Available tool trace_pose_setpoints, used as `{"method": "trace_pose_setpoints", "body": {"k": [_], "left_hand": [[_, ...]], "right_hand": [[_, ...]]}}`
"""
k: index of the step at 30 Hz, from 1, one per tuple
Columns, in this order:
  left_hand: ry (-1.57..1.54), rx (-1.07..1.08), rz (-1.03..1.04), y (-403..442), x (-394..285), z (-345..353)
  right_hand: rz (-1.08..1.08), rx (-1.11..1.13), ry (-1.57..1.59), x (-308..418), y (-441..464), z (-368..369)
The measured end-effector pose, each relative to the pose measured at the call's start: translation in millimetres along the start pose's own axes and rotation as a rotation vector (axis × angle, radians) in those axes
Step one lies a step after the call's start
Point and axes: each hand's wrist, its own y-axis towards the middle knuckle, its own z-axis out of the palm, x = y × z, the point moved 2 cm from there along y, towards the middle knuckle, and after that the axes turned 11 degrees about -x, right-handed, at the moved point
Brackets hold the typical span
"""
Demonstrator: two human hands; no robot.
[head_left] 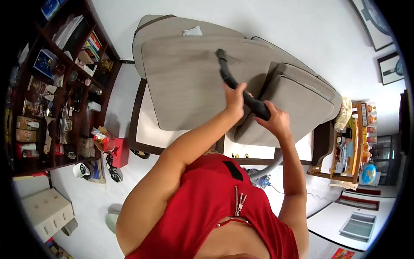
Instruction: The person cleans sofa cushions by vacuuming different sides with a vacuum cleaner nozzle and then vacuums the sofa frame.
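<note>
A black vacuum wand (227, 77) slants across a grey-brown sofa cushion (181, 82), its brush end on or just above the fabric. My left hand (235, 102) is closed around the middle of the wand. Closer to its rear end, my right hand (276, 120) also grips it. Below my right hand, a grey hose (268, 169) runs down behind my red top towards a bluish vacuum cleaner (261, 181) on the floor, which is partly hidden.
More cushions (297, 101) are stacked at the sofa's right. A dark shelf unit (60, 97) full of items stands left, with a red box (117, 152) and shoes (113, 168) on the floor. A wooden rack (357, 142) stands at the right. A white cabinet (47, 213) is lower left.
</note>
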Motion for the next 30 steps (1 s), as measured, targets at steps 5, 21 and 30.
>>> {"method": "trace_pose_setpoints", "body": {"k": [5, 21, 30], "left_hand": [[-0.01, -0.194, 0.284, 30, -84, -47], [-0.012, -0.169, 0.164, 77, 16, 35], [0.038, 0.008, -0.009, 43, 128, 110]], "right_hand": [[-0.14, 0.022, 0.191, 61, 55, 49], [-0.03, -0.106, 0.113, -47, 59, 40], [0.191, -0.12, -0.082, -125, -1, -14]]}}
